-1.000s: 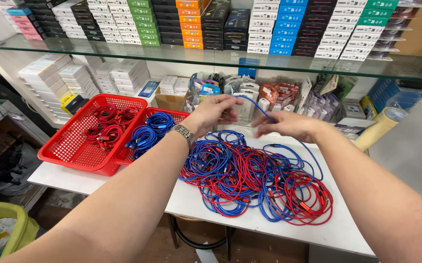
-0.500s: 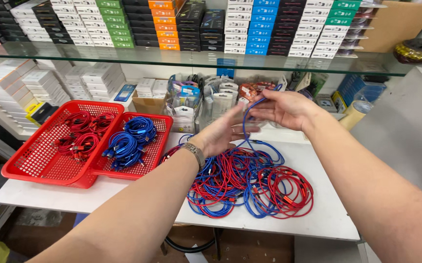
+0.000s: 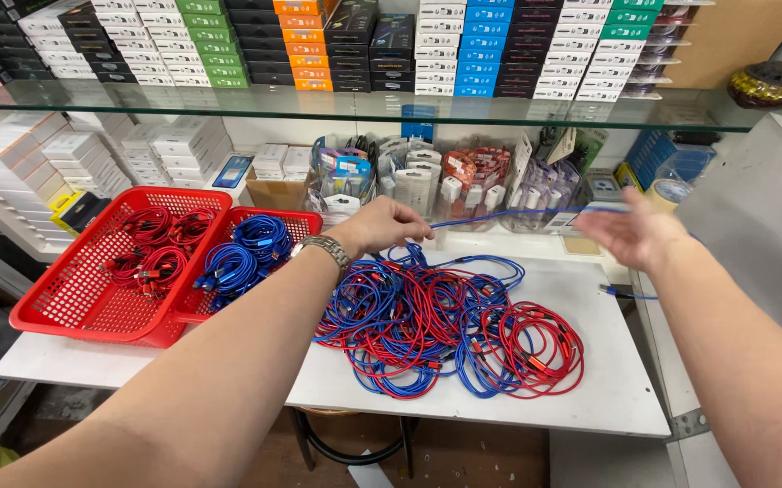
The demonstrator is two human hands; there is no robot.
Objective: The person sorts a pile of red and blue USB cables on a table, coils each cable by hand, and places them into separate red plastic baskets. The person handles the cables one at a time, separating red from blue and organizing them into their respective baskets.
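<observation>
Head view: left hand (image 3: pixel 389 226) pinches one end of a blue cable (image 3: pixel 508 215) between closed fingers, and the cable runs taut toward three o'clock to the right hand (image 3: pixel 633 233), whose fingers are spread with the cable crossing the palm; whether it grips is unclear. Below, toward six o'clock, a tangled pile of red and blue cables (image 3: pixel 445 330) lies on the white table (image 3: pixel 608 398). At nine o'clock, two red baskets (image 3: pixel 74 298) hold sorted red and blue coils.
</observation>
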